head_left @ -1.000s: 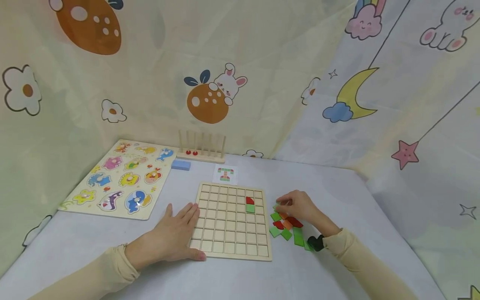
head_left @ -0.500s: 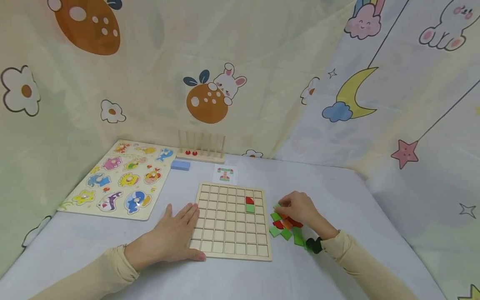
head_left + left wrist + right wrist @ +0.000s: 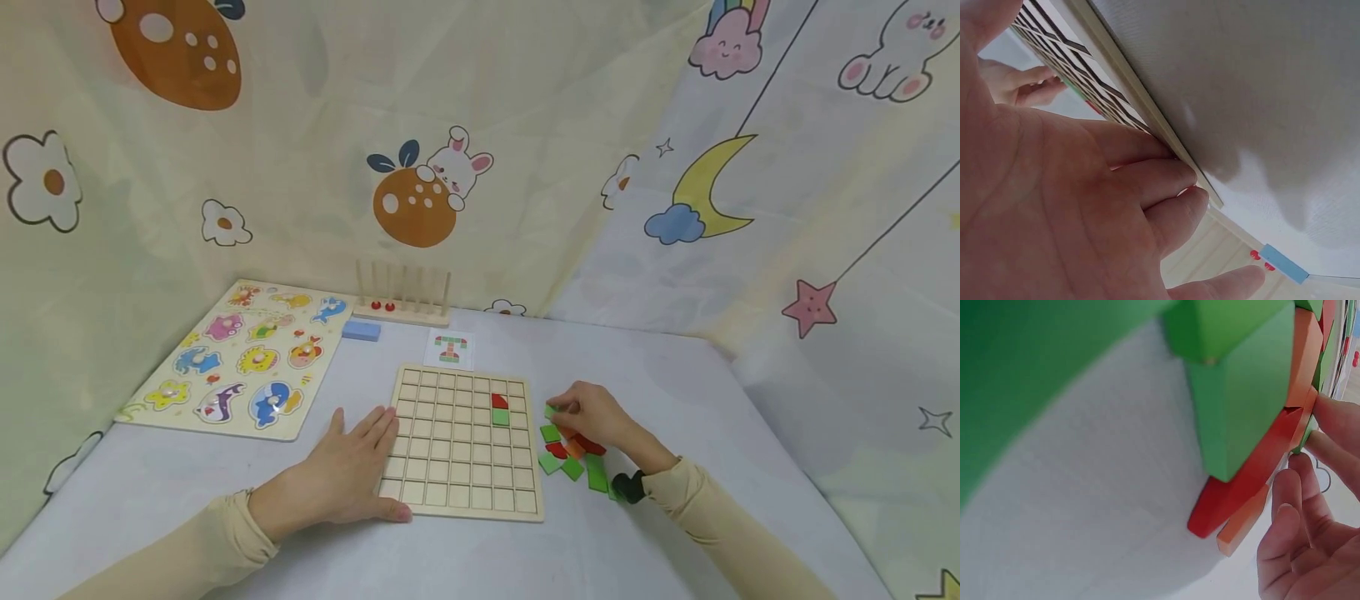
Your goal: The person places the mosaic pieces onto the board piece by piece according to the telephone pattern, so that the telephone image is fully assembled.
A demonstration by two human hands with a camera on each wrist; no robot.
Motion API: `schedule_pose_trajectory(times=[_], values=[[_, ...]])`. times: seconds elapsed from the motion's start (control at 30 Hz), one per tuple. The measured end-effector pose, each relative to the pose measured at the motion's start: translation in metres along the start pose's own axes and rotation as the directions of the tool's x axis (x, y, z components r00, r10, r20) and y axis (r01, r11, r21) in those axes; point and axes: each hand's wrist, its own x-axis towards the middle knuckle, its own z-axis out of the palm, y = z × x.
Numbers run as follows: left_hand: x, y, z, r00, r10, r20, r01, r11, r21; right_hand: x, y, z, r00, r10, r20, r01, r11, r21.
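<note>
My left hand (image 3: 341, 475) lies flat with fingers straight against the left edge of a wooden grid board (image 3: 465, 511); its thumb reaches over the near left corner. In the left wrist view the fingertips (image 3: 1191, 178) touch the board's side. A red quarter-round tile (image 3: 499, 402) and a green square tile (image 3: 500, 417) sit in two cells on the right of the grid. Beyond the board's right edge, my right hand (image 3: 596, 412) pinches a green tile (image 3: 552, 412) at the far end of a pile of green, red and orange tiles (image 3: 597, 475).
A pattern card (image 3: 449, 348) lies just behind the board. Farther back are a blue block (image 3: 362, 331) and a pegged wooden rack (image 3: 405, 315) with two red beads. An animal knob puzzle (image 3: 232, 358) covers the left. A black wristband (image 3: 630, 487) hangs near the pile.
My right hand has shifted slightly left at the far end of the pile, and more of the green tile shows at its fingertips. The left hand stays at the board.
</note>
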Motion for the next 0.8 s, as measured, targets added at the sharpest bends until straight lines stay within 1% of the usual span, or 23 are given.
schedule_pose_trajectory(times=[0.13, 0.5, 0.63, 0.8], values=[[0.0, 0.0, 0.0, 1.0, 0.0, -0.004, 0.0, 1.0, 0.009, -0.001, 0.0, -0.001, 0.999, -0.041, -0.005, 0.041, 0.999, 0.003], [0.001, 0.0, 0.001, 1.0, 0.001, 0.001, -0.001, 1.0, -0.001, -0.001, -0.001, 0.0, 0.997, -0.071, 0.008, 0.071, 0.997, 0.001], [0.002, 0.0, 0.002, 1.0, 0.003, 0.0, -0.003, 1.0, 0.002, 0.002, -0.005, -0.001, 0.994, -0.105, 0.005, 0.105, 0.995, 0.003], [0.001, 0.0, 0.002, 1.0, -0.001, 0.0, 0.001, 1.0, 0.005, 0.01, -0.015, -0.001, 0.99, -0.142, 0.009, 0.142, 0.99, 0.014]])
